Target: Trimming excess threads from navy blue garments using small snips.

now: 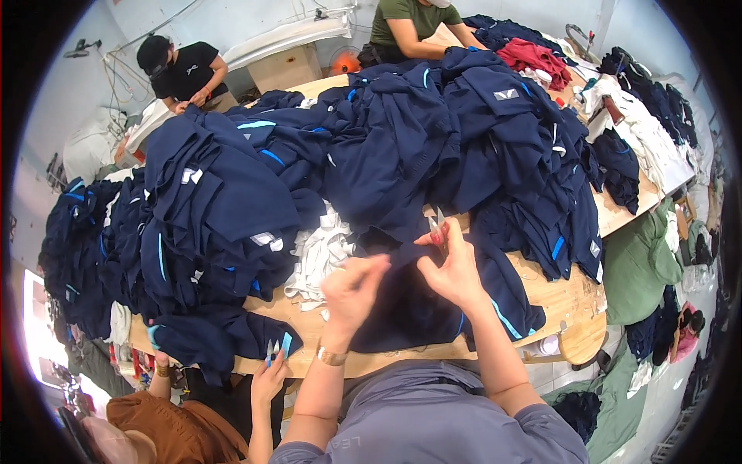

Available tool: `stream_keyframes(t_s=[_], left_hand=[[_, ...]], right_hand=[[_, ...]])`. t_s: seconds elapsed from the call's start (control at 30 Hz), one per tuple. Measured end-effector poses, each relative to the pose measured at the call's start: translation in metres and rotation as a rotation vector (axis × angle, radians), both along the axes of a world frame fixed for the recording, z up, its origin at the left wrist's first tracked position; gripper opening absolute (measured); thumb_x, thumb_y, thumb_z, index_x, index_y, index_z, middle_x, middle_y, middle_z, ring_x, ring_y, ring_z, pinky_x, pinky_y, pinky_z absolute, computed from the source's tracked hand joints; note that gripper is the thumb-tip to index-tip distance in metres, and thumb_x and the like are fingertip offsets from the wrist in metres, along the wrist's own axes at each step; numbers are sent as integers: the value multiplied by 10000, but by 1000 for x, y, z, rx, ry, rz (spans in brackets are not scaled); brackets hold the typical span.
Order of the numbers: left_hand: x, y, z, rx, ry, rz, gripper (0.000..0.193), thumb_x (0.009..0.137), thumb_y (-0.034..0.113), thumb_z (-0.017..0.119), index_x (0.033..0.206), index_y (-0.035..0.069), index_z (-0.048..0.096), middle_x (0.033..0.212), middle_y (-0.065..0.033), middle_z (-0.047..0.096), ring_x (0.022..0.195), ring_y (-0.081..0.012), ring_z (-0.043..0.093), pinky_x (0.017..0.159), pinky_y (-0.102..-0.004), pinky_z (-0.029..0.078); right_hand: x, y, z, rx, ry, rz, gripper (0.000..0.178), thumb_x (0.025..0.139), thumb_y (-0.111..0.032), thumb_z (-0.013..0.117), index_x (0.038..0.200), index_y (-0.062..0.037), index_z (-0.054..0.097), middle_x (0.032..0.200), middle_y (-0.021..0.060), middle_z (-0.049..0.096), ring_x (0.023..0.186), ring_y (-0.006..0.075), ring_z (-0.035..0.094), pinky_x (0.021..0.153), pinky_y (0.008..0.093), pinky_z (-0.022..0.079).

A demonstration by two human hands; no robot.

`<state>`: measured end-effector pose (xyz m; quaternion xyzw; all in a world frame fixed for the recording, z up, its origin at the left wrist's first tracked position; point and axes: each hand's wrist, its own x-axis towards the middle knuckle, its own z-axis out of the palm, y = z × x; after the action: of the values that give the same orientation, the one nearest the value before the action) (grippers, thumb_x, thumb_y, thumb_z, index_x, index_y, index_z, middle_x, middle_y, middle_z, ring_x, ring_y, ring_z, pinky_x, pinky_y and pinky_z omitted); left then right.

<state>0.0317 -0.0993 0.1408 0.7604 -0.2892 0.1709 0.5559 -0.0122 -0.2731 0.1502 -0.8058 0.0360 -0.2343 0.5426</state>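
A dark navy garment [413,309] with a light blue stripe lies on the wooden table in front of me. My right hand [454,267] is closed round small scissors [438,226], their blades pointing up and away over the garment. Slightly blurred, my left hand [354,294] hovers above the garment's left side with its fingers curled together. Whether a thread or bit of cloth is pinched in it is too small to see. Just beyond my left hand sits a heap of white fabric pieces [323,251].
Tall piles of navy garments [220,178] cover most of the table [560,301]. At lower left, a person in brown [182,417] handles a navy garment and scissors. Two people [193,77] work across the table. Red cloth [533,60] lies at far right; green fabric [638,259] hangs beside the table.
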Motion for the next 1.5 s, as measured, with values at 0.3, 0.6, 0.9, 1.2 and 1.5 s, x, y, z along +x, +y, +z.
stream_keyframes(t_s=[0.3, 0.6, 0.9, 1.2, 1.5], left_hand=[[8, 26, 30, 257, 33, 294, 450, 741, 164, 706, 1161, 79, 567, 1153, -167, 548, 1252, -381, 308, 1048, -448, 224], [20, 25, -2, -308, 834, -484, 231, 920, 210, 530, 956, -7, 600, 892, -48, 634, 890, -109, 585, 770, -236, 454], [14, 30, 23, -896, 952, -524, 225, 844, 161, 589, 985, -11, 550, 895, -84, 620, 778, -139, 609, 733, -253, 489], [12, 22, 12, -575, 846, -488, 249, 745, 8, 617, 984, -4, 550, 886, -57, 610, 778, -108, 588, 716, -221, 470], [1, 20, 15, -388, 757, -397, 188, 773, 37, 652, 938, 5, 567, 837, 8, 577, 745, -45, 509, 669, -194, 417]], right_hand=[[4, -16, -10, 36, 184, -1, 288, 715, -75, 558, 955, 13, 427, 728, 127, 549, 649, 178, 551, 662, 285, 453], [3, -18, -14, 187, 100, 199, 263, 742, -32, 642, 918, -7, 449, 822, 80, 596, 763, 136, 566, 717, 265, 448], [10, -32, -23, 621, -50, 349, 262, 826, 18, 586, 815, -90, 348, 824, 51, 584, 766, 81, 518, 732, 221, 419], [6, 18, 17, 216, -61, 119, 328, 787, -159, 694, 876, -23, 409, 696, 40, 520, 610, 104, 497, 570, 245, 427], [6, 30, 7, 3, 58, 286, 221, 819, -8, 592, 869, -35, 379, 736, 51, 471, 635, 120, 447, 581, 243, 391]])
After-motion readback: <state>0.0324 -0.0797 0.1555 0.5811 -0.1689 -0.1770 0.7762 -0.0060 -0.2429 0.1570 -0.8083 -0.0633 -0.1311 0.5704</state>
